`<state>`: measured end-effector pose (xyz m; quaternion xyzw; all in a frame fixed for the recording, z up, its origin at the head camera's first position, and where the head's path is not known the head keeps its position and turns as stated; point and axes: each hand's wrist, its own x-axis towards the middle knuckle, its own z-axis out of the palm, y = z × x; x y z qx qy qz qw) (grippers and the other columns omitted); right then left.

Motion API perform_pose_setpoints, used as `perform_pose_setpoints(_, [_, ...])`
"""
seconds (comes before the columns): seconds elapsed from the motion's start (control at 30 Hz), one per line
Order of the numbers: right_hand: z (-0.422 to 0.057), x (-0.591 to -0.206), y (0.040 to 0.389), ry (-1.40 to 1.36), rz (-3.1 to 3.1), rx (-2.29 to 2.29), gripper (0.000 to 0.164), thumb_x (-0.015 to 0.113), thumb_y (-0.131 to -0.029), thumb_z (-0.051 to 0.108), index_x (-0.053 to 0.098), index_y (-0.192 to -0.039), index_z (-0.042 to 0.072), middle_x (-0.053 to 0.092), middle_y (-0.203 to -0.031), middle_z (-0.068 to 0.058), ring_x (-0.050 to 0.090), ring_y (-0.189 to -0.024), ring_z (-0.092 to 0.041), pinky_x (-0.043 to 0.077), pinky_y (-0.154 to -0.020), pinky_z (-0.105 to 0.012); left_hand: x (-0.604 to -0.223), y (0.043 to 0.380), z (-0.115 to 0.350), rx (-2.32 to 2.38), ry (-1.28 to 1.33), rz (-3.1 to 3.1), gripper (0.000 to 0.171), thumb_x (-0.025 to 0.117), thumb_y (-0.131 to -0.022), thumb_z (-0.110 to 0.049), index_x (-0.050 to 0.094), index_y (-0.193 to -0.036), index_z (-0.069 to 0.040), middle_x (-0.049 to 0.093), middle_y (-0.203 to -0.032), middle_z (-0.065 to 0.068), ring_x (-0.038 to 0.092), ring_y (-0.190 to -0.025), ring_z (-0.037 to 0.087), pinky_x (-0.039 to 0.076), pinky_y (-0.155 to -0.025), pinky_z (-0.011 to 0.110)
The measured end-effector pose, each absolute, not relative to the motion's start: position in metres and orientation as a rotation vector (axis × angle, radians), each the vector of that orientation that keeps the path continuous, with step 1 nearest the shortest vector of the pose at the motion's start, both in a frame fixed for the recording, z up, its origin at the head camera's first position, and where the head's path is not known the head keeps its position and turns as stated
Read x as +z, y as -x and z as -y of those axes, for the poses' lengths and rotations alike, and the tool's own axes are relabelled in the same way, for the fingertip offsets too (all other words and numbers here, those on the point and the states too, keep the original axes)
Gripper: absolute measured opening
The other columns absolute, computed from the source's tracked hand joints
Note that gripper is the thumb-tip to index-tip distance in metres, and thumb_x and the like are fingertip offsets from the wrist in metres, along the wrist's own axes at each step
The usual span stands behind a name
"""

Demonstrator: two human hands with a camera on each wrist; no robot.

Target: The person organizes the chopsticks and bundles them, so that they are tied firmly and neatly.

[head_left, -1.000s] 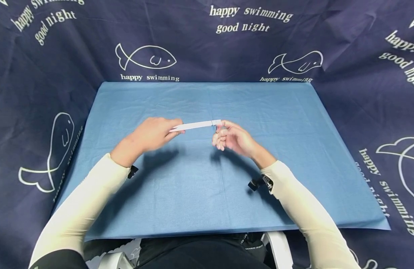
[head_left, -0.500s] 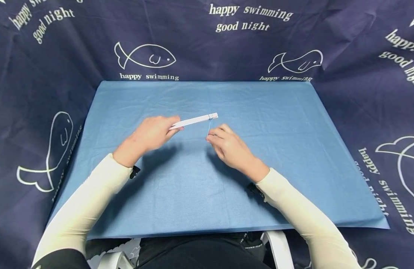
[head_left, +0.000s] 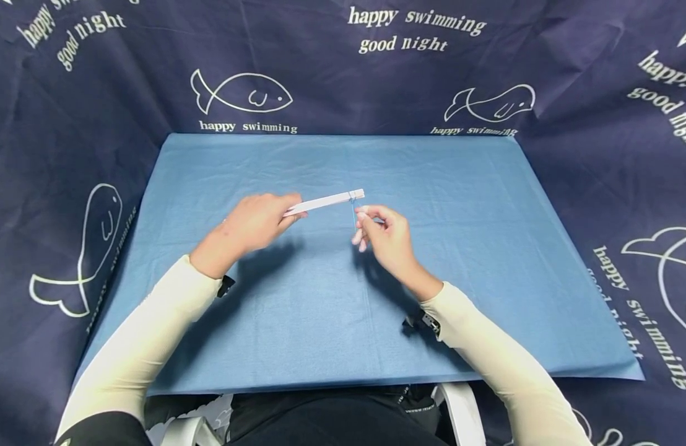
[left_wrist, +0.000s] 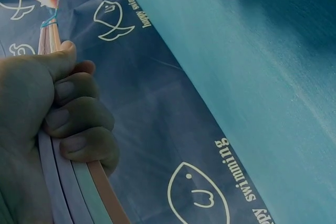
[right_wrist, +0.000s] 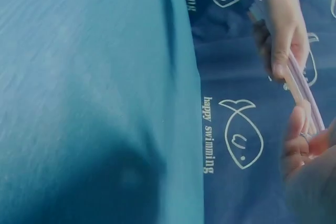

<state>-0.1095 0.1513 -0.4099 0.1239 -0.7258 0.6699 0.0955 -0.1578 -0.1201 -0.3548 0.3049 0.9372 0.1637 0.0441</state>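
My left hand [head_left: 254, 223] grips a bundle of long flat strips [head_left: 323, 202] above the table. In the left wrist view the strips [left_wrist: 79, 187] show pale lilac, mint and orange-brown, lying side by side under curled fingers. Near the bundle's far end a thin blue cord [left_wrist: 50, 22] goes round it; whether it is string or a rubber band I cannot tell. My right hand [head_left: 392, 238] pinches the cord's loose part [head_left: 354, 214] between thumb and fingers, just below that end. In the right wrist view the right hand [right_wrist: 310, 156] partly hides the tied end.
A blue cloth [head_left: 298, 322] covers the table beneath both hands. Dark blue curtains [head_left: 343, 80] with white fish and lettering stand behind and at the sides. A white chair arm [head_left: 460, 412] shows at the table's front edge.
My right hand first was at the bundle's end, then drew the cord down and toward me, and now has turned and moved slightly right. The left hand keeps its grip; the bundle's end has risen.
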Motion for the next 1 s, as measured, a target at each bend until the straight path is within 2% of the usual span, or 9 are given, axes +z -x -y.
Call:
perform_pose_setpoints(0.1, [-0.153, -0.408, 0.114, -0.223, 2.155, 2.125, 0.016, 0.057, -0.102, -0.006, 0.06, -0.115, -0.016, 0.066, -0.095, -0.012, 0.066, -0.047, -0.015, 0.05, -0.04, -0.03, -0.356, 0.157, 0.12, 0.485, -0.949, -2.862, 0.019, 0.061, -0.108, -0.038, 0.061, -0.101, -0.021, 0.057, -0.073, 0.0, 0.056, -0.07, 0.023, 0.045, -0.063, 0.042])
perform_pose_setpoints(0.17, [-0.156, -0.408, 0.116, -0.186, 2.204, 2.146, 0.013, 0.058, -0.101, -0.007, 0.059, -0.111, -0.015, 0.068, -0.087, -0.002, 0.062, -0.042, -0.013, 0.046, -0.037, -0.029, -0.357, 0.157, 0.119, 0.474, -0.953, -2.862, 0.019, 0.062, -0.108, -0.038, 0.061, -0.1, -0.021, 0.058, -0.074, 0.0, 0.056, -0.071, 0.023, 0.046, -0.064, 0.043])
perform_pose_setpoints(0.23, [-0.159, -0.408, 0.117, -0.155, 2.274, 2.15, 0.011, 0.062, -0.1, -0.006, 0.063, -0.108, -0.013, 0.069, -0.076, 0.001, 0.057, -0.038, -0.012, 0.043, -0.036, -0.027, -0.357, 0.156, 0.118, 0.469, -0.952, -2.855, 0.018, 0.062, -0.107, -0.038, 0.061, -0.099, -0.022, 0.058, -0.074, -0.001, 0.056, -0.071, 0.024, 0.046, -0.064, 0.043])
perform_pose_setpoints(0.33, [-0.163, -0.407, 0.119, -0.126, 2.347, 2.257, 0.012, 0.068, -0.099, 0.0, 0.068, -0.107, -0.01, 0.065, -0.061, -0.001, 0.051, -0.04, -0.008, 0.039, -0.037, -0.024, -0.356, 0.155, 0.117, 0.468, -0.949, -2.841, 0.02, 0.062, -0.107, -0.04, 0.061, -0.098, -0.023, 0.057, -0.074, -0.002, 0.056, -0.071, 0.023, 0.046, -0.065, 0.043])
perform_pose_setpoints(0.47, [-0.173, -0.404, 0.121, -0.196, 2.318, 2.609, 0.013, 0.065, -0.105, 0.012, 0.07, -0.105, 0.0, 0.069, -0.077, 0.0, 0.045, -0.051, -0.005, 0.034, -0.046, -0.019, -0.354, 0.155, 0.118, 0.492, -0.943, -2.798, 0.022, 0.061, -0.108, -0.042, 0.06, -0.098, -0.022, 0.055, -0.072, -0.002, 0.055, -0.07, 0.022, 0.045, -0.067, 0.041])
perform_pose_setpoints(0.67, [-0.187, -0.403, 0.126, -0.506, 2.222, 3.031, 0.037, 0.048, -0.114, 0.034, 0.073, -0.105, 0.007, 0.065, -0.086, -0.001, 0.027, -0.058, -0.008, 0.022, -0.056, -0.021, -0.352, 0.155, 0.118, 0.503, -0.985, -2.728, 0.022, 0.062, -0.108, -0.039, 0.059, -0.095, -0.022, 0.051, -0.071, -0.003, 0.052, -0.069, 0.021, 0.042, -0.067, 0.038])
perform_pose_setpoints(0.83, [-0.181, -0.406, 0.127, -0.376, 2.301, 2.864, 0.029, 0.045, -0.113, 0.016, 0.066, -0.101, 0.001, 0.062, -0.082, 0.0, 0.034, -0.059, -0.007, 0.028, -0.055, -0.019, -0.353, 0.156, 0.119, 0.465, -0.991, -2.723, 0.022, 0.06, -0.108, -0.04, 0.059, -0.098, -0.021, 0.053, -0.073, -0.002, 0.053, -0.07, 0.022, 0.044, -0.067, 0.039])
perform_pose_setpoints(0.93, [-0.17, -0.409, 0.124, -0.246, 2.252, 2.509, 0.008, 0.053, -0.104, -0.002, 0.061, -0.104, 0.0, 0.063, -0.082, 0.0, 0.047, -0.059, -0.006, 0.04, -0.055, -0.018, -0.356, 0.158, 0.12, 0.438, -0.955, -2.758, 0.022, 0.06, -0.108, -0.04, 0.06, -0.099, -0.02, 0.056, -0.074, 0.0, 0.054, -0.071, 0.023, 0.046, -0.067, 0.042])
perform_pose_setpoints(1.0, [-0.165, -0.412, 0.12, -0.312, 2.247, 2.188, 0.014, 0.057, -0.098, -0.008, 0.059, -0.111, -0.003, 0.066, -0.087, -0.005, 0.056, -0.065, -0.008, 0.048, -0.059, -0.019, -0.357, 0.159, 0.121, 0.427, -0.92, -2.782, 0.022, 0.058, -0.109, -0.04, 0.06, -0.1, -0.019, 0.057, -0.074, 0.0, 0.055, -0.072, 0.024, 0.046, -0.067, 0.043])
